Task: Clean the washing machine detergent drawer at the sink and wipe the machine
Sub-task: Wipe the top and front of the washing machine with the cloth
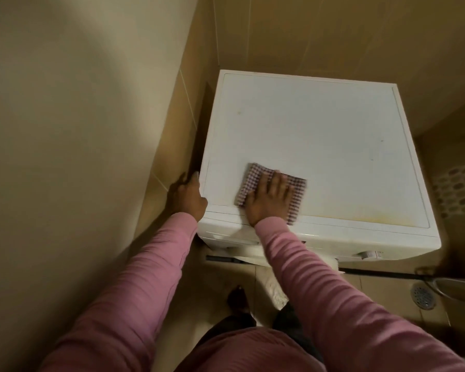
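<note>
The white washing machine (320, 135) stands in a tiled corner, seen from above. A checked purple and white cloth (297, 194) lies flat on its top near the front left. My right hand (267, 197) presses down on the cloth with fingers spread. My left hand (188, 196) grips the machine's front left corner and left edge, fingers curled around the side. A yellowish stain (360, 216) runs along the front of the top panel, to the right of the cloth. The detergent drawer is not visible.
Beige tiled walls close in on the left and behind the machine. A white perforated laundry basket (459, 189) stands to the right. A floor drain (423, 295) sits at the lower right, and a white mat (275, 288) lies before the machine beside my foot (238, 299).
</note>
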